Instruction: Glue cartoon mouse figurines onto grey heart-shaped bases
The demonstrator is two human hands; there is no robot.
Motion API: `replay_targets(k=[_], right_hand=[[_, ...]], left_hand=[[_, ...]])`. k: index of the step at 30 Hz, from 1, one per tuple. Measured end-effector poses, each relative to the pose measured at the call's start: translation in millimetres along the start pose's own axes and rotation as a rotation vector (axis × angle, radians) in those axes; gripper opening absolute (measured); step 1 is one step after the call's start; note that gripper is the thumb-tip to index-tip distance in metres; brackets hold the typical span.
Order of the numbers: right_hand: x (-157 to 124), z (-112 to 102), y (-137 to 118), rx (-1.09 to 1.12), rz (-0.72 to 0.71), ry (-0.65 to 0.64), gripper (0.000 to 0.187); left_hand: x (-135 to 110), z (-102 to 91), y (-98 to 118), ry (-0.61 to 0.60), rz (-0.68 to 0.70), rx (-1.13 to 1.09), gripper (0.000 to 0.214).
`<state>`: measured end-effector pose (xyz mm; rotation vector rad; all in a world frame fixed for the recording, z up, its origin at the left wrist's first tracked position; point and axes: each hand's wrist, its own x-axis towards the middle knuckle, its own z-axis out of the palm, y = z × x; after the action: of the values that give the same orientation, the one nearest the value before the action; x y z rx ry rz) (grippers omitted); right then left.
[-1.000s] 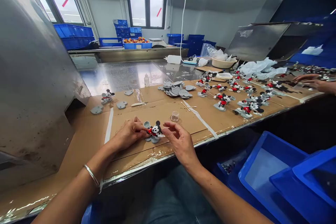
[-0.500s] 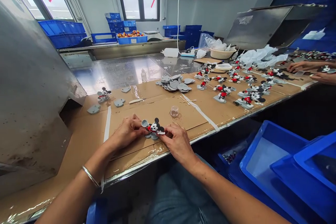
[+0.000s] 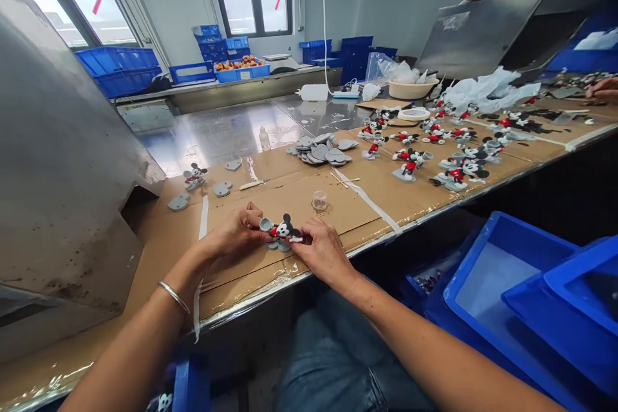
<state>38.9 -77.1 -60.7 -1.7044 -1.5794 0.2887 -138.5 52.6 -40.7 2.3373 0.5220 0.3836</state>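
A small mouse figurine (image 3: pixel 284 232), black with red shorts, stands on a grey base near the table's front edge. My left hand (image 3: pixel 235 236) pinches its left side, by a little grey cup-shaped part. My right hand (image 3: pixel 322 249) is closed on its right side, fingertips at its white hand. Both hands rest on the cardboard sheet (image 3: pixel 270 199) that covers the bench.
A small clear cup (image 3: pixel 319 200) sits just beyond the hands. Farther back lie a pile of grey bases (image 3: pixel 320 151), loose bases (image 3: pixel 222 189), one figurine (image 3: pixel 194 176) at left and several finished figurines (image 3: pixel 434 154) at right. Blue bins (image 3: pixel 521 296) stand low right. Another person's hand (image 3: pixel 601 89) shows far right.
My right hand came in from open beside the figurine and closed on its right side. The left hand kept its hold. The view shifted slightly.
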Motion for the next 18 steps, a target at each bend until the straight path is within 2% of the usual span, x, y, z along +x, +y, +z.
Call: replay_targets(k=[8, 12, 18], right_hand=[[2.1, -3.1, -1.4, 0.033, 0.015, -0.031, 0.03], [2.6, -2.2, -0.9, 0.043, 0.014, -0.029, 0.028], [3.8, -0.2, -0.3, 0.05, 0.049, -0.03, 0.028]], left_hand=[[16.5, -14.9, 7.6, -0.151, 0.115, 0.053, 0.049], [23.4, -20.1, 5.8, -0.225, 0.183, 0.102, 0.049], [19.2, -18.4, -0.6, -0.173, 0.229, 0.115, 0.049]])
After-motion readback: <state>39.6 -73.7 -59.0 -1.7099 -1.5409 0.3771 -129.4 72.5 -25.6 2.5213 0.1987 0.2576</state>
